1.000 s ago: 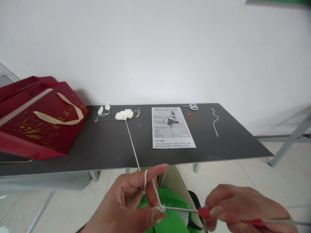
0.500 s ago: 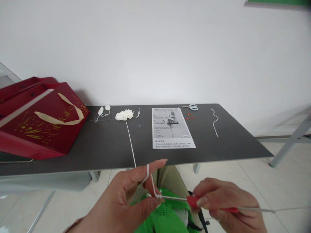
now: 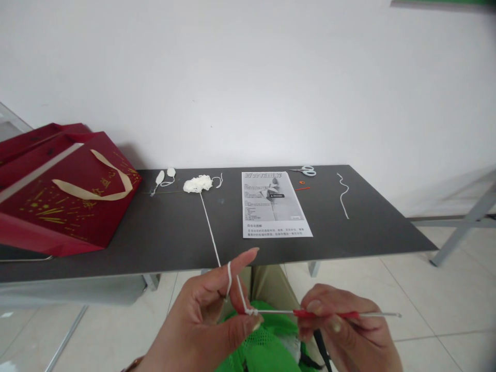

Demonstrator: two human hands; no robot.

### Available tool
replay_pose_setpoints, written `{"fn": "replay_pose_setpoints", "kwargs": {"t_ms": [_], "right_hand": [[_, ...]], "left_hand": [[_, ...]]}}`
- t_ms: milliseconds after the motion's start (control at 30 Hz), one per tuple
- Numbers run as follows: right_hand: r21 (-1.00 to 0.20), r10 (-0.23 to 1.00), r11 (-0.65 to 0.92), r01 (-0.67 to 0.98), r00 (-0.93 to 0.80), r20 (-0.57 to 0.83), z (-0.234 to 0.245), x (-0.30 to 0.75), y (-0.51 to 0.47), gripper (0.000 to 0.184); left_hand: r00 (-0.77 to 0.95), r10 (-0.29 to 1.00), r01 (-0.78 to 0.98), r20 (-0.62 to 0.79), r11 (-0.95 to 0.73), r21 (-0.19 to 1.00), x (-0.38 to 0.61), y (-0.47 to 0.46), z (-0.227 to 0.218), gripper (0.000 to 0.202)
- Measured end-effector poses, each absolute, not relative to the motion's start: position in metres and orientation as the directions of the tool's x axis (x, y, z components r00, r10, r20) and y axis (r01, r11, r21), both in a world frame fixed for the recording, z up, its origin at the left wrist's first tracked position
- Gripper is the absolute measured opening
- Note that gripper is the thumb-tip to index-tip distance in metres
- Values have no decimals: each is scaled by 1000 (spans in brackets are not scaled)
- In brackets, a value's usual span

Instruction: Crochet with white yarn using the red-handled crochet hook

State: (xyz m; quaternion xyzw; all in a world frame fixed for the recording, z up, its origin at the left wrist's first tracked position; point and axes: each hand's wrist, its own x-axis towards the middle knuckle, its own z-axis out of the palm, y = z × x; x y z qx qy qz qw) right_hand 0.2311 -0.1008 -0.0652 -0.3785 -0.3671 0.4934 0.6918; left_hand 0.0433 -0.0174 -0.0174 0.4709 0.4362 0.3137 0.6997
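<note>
My left hand pinches a small piece of white crochet work between thumb and fingers. White yarn loops round its raised index finger and runs back to a loose white yarn bundle on the table. In my right hand is a crochet hook with a red grip, held level. Its left metal end reaches into the stitches at my left fingertips, while the other end sticks out to the right.
On the dark table lie a printed sheet, scissors, small orange items, a yarn strand and two white crocheted pieces. Red gift bags stand at left. A green bag rests on my lap.
My right hand has shifted slightly left and its grip on the hook has changed, with the hook now more level. My left index finger has moved a little left and up with the yarn.
</note>
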Motion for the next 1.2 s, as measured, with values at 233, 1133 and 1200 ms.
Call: {"fn": "replay_pose_setpoints", "kwargs": {"t_ms": [233,1133,1200], "right_hand": [[-872,935,182,-454,354,11,-59,220,-100,8],[-718,896,86,-691,369,-247,-79,204,-90,9],[-710,917,77,-700,330,-225,-79,208,-87,9]], "left_hand": [[421,852,-23,-313,355,935,43,-19,-20,9],[147,986,-123,-74,92,988,55,-38,-50,61],[164,981,-116,-104,124,985,54,-36,-48,57]]}}
